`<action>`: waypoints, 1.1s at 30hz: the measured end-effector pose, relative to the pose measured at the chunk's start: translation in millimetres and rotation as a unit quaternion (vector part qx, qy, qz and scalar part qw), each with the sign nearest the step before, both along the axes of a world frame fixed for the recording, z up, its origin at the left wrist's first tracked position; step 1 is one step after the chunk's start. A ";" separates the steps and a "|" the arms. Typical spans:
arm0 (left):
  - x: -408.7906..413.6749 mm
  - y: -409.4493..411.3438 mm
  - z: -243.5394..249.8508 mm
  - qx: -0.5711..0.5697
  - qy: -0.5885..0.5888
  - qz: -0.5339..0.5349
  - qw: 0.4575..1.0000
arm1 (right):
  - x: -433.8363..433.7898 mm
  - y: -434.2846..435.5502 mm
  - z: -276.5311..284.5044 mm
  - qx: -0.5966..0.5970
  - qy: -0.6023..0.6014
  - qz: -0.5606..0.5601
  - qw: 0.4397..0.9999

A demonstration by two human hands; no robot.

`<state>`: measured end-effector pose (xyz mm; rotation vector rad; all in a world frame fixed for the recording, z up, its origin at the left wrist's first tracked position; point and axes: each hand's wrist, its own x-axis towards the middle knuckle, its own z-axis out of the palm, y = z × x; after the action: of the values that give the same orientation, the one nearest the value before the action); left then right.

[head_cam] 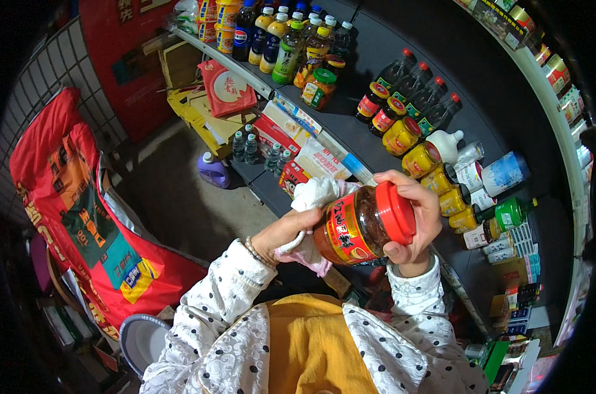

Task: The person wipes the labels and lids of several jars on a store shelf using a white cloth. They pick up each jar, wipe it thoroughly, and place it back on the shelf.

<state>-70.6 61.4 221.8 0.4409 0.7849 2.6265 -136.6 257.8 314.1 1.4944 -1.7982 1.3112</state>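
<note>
A glass jar of dark red-brown sauce (337,231) is tilted in front of my chest, with its red plastic lid (395,213) towards the right. My right hand (422,209) is closed around the lid, fingers over the top edge and thumb below. At the jar's base, my left hand (290,229) grips a white and pink cloth (317,192) pressed against the glass. Part of the cloth is hidden behind the jar. A red and gold label with writing faces up. Beyond my hands runs a dark shelf (362,118) with bottles and jars.
Jars of yellow fruit (420,159) and cola bottles (421,81) stand on the shelf to the right. Drink bottles (289,54) fill its far end. A large red sack (96,216) and a grey basin (143,340) are at left. A purple jug (213,171) stands on the floor.
</note>
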 end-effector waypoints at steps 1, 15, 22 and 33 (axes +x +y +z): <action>0.9 -0.8 0.0 0.013 0.004 -0.009 1.000 | -0.3 0.5 4.0 0.019 0.001 -0.002 1.000; -4.7 3.9 4.9 -0.131 0.114 0.295 0.939 | -7.1 -6.9 20.6 0.153 -0.049 -0.123 0.979; -0.2 11.2 3.9 -0.280 0.192 0.396 0.853 | 2.4 -12.5 23.2 0.176 -0.108 -0.178 0.962; 9.6 7.0 0.9 -0.176 0.149 0.291 0.928 | -2.8 4.3 3.8 0.073 -0.034 -0.162 0.983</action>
<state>-61.0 68.4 222.8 0.5803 1.6809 2.8685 -139.4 262.1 317.9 1.1717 -2.1162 1.0999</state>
